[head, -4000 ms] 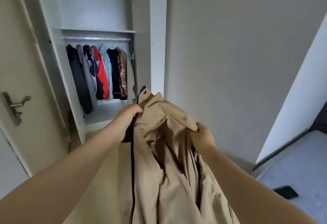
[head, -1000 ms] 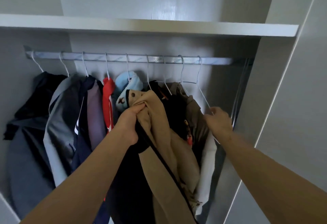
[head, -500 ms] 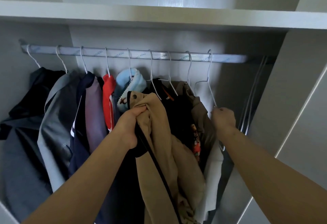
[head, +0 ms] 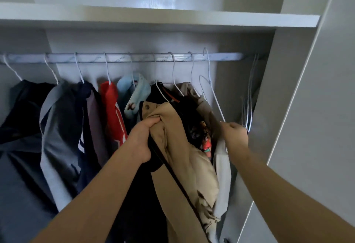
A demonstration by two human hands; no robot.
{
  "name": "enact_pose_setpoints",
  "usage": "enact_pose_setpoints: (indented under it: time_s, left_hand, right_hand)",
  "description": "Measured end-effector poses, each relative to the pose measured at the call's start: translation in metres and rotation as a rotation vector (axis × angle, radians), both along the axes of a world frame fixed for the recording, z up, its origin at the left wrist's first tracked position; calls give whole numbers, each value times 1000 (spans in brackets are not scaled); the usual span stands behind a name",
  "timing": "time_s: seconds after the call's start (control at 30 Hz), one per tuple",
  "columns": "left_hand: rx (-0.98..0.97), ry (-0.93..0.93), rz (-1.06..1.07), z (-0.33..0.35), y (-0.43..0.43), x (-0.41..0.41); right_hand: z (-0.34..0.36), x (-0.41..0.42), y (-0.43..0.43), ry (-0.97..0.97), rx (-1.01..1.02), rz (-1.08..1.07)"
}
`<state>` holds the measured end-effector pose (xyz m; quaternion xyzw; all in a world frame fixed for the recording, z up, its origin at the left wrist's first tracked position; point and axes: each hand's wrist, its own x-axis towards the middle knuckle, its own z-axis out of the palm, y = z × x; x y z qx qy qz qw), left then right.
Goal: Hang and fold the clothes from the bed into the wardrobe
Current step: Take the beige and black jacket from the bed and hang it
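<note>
I stand close to the open wardrobe. My left hand [head: 143,139] is shut on the collar of a tan jacket [head: 184,158], which hangs down in front of the hung clothes. My right hand [head: 235,134] grips the lower shoulder of an empty white wire hanger [head: 210,92]. That hanger's hook rests on the metal rail [head: 134,58], at the right end of the row. The jacket's lower part drops out of view at the bottom.
Several garments hang on white hangers along the rail: dark, grey [head: 55,131], navy, red [head: 113,112], light blue [head: 134,92] and patterned ones. A white shelf [head: 153,19] runs above the rail. More empty hangers [head: 249,98] hang against the right wall, beside the wardrobe's side panel [head: 288,89].
I walked from the room up to the wardrobe with the jacket. My right hand let go of the jacket, reached to the empty hanger and closed on it, then moved slightly right.
</note>
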<state>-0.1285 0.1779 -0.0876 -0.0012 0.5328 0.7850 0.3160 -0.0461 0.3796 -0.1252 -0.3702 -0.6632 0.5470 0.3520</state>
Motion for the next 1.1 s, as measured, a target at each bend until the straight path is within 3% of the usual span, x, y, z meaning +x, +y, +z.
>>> enact_pose_setpoints:
  time_s: [0.2, 0.4, 0.53, 0.67, 0.83, 1.1]
  left_hand:
    - [-69, 16, -125, -2, -50, 17]
    - [-138, 30, -214, -13, -83, 47]
    - [-186, 17, -319, -30, -91, 76]
    - [-227, 5, -377, -44, -91, 104]
    - [-236, 47, -454, -50, -87, 121]
    - [-293, 113, -478, -49, -90, 148]
  right_hand:
    - [-24, 54, -72, 8, -30, -95]
    - [-48, 112, -153, 132, -215, -209]
    - [-63, 162, -201, 189, -158, -204]
    - [-62, 206, -216, 215, -146, -197]
    - [-66, 250, -224, 87, -110, -274]
    - [-54, 302, -236, 259, -129, -276]
